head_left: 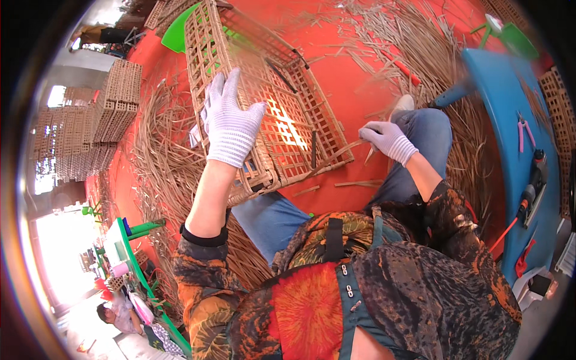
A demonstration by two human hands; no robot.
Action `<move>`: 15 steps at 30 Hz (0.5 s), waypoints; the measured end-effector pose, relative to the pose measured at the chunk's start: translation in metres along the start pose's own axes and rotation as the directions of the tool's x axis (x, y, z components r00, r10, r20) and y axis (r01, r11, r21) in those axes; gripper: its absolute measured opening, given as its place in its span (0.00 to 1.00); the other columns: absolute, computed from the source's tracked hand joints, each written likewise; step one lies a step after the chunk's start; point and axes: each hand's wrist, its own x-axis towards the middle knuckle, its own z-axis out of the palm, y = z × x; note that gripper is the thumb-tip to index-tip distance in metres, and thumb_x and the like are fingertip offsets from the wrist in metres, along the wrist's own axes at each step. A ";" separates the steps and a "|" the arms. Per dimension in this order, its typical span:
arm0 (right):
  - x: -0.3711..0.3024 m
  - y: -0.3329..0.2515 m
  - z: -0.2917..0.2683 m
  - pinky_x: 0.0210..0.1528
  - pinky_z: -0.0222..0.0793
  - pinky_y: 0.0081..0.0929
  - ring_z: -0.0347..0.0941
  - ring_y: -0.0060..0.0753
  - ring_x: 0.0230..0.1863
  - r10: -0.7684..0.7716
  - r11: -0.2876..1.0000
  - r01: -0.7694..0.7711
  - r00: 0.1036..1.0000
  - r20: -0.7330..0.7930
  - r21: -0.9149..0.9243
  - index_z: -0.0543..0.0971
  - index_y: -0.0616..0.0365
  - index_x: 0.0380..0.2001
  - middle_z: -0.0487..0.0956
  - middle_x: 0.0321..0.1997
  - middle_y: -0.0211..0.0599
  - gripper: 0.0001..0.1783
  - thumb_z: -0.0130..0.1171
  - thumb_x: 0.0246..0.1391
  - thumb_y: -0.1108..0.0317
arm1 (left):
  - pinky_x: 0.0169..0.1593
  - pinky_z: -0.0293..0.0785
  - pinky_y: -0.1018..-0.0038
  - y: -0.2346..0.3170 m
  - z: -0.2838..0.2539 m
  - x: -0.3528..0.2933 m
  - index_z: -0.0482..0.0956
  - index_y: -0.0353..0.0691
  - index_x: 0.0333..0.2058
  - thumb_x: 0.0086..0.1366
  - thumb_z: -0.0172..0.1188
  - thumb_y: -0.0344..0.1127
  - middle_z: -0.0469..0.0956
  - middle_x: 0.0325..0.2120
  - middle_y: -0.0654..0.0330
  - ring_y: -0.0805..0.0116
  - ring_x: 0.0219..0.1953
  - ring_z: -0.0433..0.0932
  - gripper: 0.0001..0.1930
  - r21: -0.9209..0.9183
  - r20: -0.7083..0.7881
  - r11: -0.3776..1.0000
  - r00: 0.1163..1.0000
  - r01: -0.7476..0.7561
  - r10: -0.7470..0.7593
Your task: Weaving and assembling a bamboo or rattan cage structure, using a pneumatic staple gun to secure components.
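Note:
A woven openwork basket of tan cane stands tilted in front of me, against my left leg. My left hand, in a white striped glove, lies over its left wall with fingers stretched and thumb apart. My right hand, gloved likewise, is held above my right knee, off the basket's right side. Its thumb and fingers pinch the end of a flat cane strip, which runs to the basket's near right corner. Dark pieces show along the lattice inside. The left fingertips partly disappear behind the wall.
Loose cane strips lie heaped on the red floor, with another heap at left. At right, a blue table bears pink-handled pliers and a corded power tool. Stacked baskets stand left; a person is beside a green table.

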 end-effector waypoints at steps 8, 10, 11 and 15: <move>0.123 -0.009 0.001 0.49 0.78 0.42 0.83 0.48 0.51 0.058 0.638 -0.062 0.998 -0.032 -0.767 0.86 0.56 0.45 0.85 0.48 0.48 0.17 0.56 0.61 0.59 | 0.70 0.60 0.56 -0.001 -0.025 -0.002 0.73 0.47 0.64 0.51 0.68 0.35 0.68 0.63 0.41 0.44 0.67 0.65 0.37 -0.075 -0.015 0.997 1.000 -0.004 0.003; 0.152 0.011 0.011 0.50 0.79 0.46 0.83 0.51 0.52 0.156 0.614 -0.187 0.981 -0.114 -0.767 0.86 0.57 0.47 0.85 0.51 0.47 0.16 0.57 0.59 0.66 | 0.71 0.59 0.56 0.004 -0.042 -0.006 0.72 0.46 0.64 0.51 0.66 0.33 0.68 0.63 0.41 0.45 0.68 0.64 0.37 -0.086 0.020 0.996 1.000 0.008 -0.006; 0.161 0.025 0.015 0.51 0.79 0.44 0.82 0.49 0.54 0.220 0.629 -0.203 0.972 -0.079 -0.750 0.86 0.55 0.48 0.85 0.52 0.46 0.17 0.58 0.59 0.65 | 0.71 0.58 0.57 0.007 -0.051 -0.008 0.72 0.45 0.65 0.52 0.66 0.33 0.67 0.63 0.42 0.45 0.69 0.63 0.37 -0.103 0.037 0.995 0.999 0.004 -0.001; 0.174 0.063 0.024 0.56 0.76 0.42 0.79 0.48 0.57 0.490 0.690 -0.425 0.870 -0.054 -0.586 0.85 0.56 0.49 0.83 0.55 0.46 0.22 0.58 0.62 0.52 | 0.75 0.49 0.58 0.029 -0.095 -0.009 0.69 0.39 0.66 0.53 0.61 0.28 0.63 0.68 0.45 0.49 0.73 0.57 0.38 -0.192 0.136 0.970 0.983 0.151 -0.126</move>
